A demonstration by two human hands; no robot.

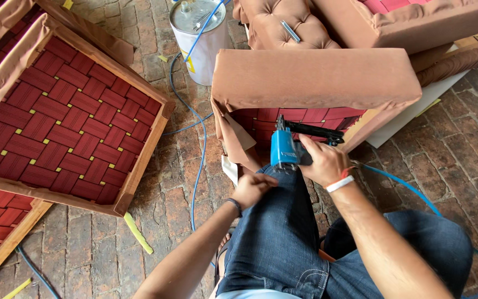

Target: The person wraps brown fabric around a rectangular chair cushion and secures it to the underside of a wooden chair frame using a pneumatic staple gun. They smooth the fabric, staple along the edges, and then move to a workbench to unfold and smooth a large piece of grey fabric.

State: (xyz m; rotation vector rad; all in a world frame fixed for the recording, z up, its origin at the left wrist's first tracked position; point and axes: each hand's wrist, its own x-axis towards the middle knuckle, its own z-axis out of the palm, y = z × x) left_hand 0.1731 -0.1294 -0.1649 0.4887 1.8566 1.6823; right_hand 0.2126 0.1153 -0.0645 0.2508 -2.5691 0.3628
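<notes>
Fabric hung limp and soft, pinched in the closed left hand, while the right hand gripped the rigid, weighty blue staple gun.

A white cylindrical can stands at top centre, a small yellow label on its side.

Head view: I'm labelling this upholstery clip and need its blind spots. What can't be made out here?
- Nose of the blue pneumatic staple gun: hidden behind the tool body and the person's knee.
- Left hand fingertips: curled under against the loose brown fabric flap, so the grip is unclear.
- Right hand trigger finger: hidden behind the tool.
- Red woven webbing frame: cut off by the left edge.
- Small tools on the white bucket's lid: too small.
</notes>
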